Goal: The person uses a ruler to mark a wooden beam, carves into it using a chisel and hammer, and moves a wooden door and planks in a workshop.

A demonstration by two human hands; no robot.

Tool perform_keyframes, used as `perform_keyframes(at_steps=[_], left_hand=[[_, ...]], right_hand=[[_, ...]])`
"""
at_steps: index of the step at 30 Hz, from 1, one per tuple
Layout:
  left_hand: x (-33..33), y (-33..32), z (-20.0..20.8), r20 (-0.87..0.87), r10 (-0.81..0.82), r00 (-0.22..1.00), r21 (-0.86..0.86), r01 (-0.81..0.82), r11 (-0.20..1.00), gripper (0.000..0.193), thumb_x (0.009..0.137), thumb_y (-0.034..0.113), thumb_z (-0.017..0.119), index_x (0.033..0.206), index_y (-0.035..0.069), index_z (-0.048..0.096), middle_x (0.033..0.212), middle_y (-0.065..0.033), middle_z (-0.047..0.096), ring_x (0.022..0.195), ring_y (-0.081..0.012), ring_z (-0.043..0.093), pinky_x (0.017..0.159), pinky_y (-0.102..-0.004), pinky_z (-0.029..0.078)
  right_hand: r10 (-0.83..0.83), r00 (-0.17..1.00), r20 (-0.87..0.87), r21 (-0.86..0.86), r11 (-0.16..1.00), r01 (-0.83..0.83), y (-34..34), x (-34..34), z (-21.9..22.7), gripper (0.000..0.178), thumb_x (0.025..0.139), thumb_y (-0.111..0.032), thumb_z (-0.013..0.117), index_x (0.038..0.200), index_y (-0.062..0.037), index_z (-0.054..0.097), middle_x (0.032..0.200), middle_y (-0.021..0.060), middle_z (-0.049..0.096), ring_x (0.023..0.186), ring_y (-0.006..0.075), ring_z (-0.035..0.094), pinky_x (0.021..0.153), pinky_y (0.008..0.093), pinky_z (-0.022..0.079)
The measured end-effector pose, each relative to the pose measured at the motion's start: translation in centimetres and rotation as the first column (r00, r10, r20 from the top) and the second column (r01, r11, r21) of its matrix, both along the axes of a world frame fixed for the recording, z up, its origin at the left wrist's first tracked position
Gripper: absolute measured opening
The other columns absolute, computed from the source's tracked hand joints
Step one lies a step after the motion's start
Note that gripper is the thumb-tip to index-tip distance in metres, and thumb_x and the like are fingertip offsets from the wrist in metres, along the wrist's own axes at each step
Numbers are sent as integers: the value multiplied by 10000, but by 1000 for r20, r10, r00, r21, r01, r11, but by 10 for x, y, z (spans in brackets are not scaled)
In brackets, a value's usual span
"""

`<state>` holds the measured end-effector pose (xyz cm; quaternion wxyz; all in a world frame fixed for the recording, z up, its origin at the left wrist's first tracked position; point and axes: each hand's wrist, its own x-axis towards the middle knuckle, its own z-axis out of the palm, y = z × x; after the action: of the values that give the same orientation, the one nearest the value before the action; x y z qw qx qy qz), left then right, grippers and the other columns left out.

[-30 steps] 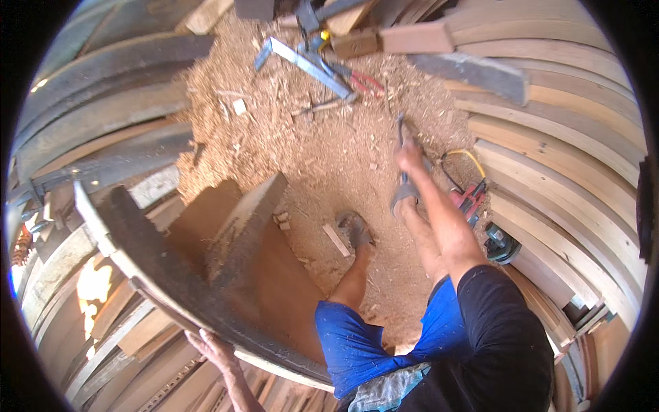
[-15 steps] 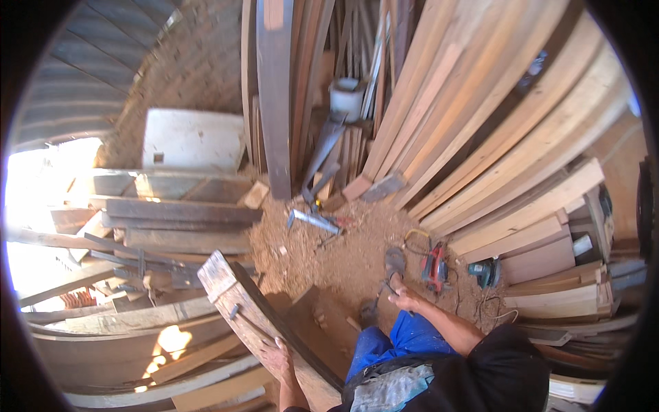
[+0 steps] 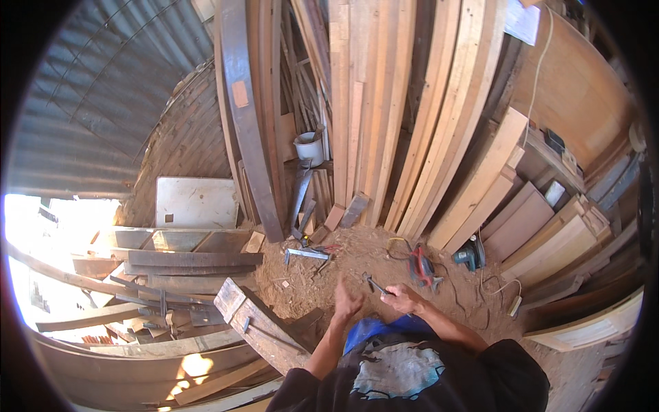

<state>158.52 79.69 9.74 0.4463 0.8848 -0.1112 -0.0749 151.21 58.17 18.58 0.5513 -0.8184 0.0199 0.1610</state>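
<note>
My right hand [image 3: 403,300] is closed around a thin, dark, hammer-shaped tool [image 3: 376,285], its short head pointing away to the left. The tool's exact kind is hard to make out. To the left of it, my left hand [image 3: 348,302] is raised with fingers apart and holds nothing. At the lower left, a thick worn wooden beam [image 3: 230,297] slants toward me, and a small hammer [image 3: 247,324] lies on its top. Neither hand touches the beam.
A red power tool [image 3: 420,268] and a green power tool [image 3: 469,255] sit with cords on the shaving-covered floor [image 3: 357,247]. A metal square [image 3: 305,254] lies farther left. Tall boards [image 3: 377,103] lean at the back; stacked timber [image 3: 199,261] fills the left side.
My left hand has come up off the beam and moved right, toward the right hand. The right hand has brought its tool up in front of my body. The view has tilted upward.
</note>
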Motion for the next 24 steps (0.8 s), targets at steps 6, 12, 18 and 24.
perform_keyframes(at_steps=[6,12,18,24], left_hand=[[-10,-125,18,-448,-443,776,-108,445,889,372,913,188,592,1235,7,554,985,-119,679,923,-271,637,818,-360,497],[-109,-250,21,-769,-551,323,-504,225,834,140,959,34,485,1079,100,515,1021,-54,647,923,-187,640,806,-356,547],[-249,-391,32,-787,-611,-83,-597,353,721,234,947,11,455,1165,94,447,1153,-137,601,1090,-297,629,868,-475,555],[-373,-481,26,-727,-583,-363,-685,450,573,249,927,32,528,1165,73,468,1104,-149,618,1004,-303,656,870,-446,572]], right_hand=[[-426,875,-230,168,868,467,-65,-88,24,346,924,-329,611,775,-18,624,630,44,588,558,105,547,526,314,434],[-679,684,-267,16,706,708,-112,-223,-19,347,945,-341,602,900,-1,656,718,74,605,640,156,566,593,355,455],[-910,363,-200,-17,373,928,-168,-381,-29,351,942,-319,596,987,24,652,795,160,633,754,221,597,684,402,465],[-813,147,-563,277,-18,961,-210,-500,-9,428,975,-327,598,1281,-28,572,1012,155,691,929,211,677,698,365,551]])
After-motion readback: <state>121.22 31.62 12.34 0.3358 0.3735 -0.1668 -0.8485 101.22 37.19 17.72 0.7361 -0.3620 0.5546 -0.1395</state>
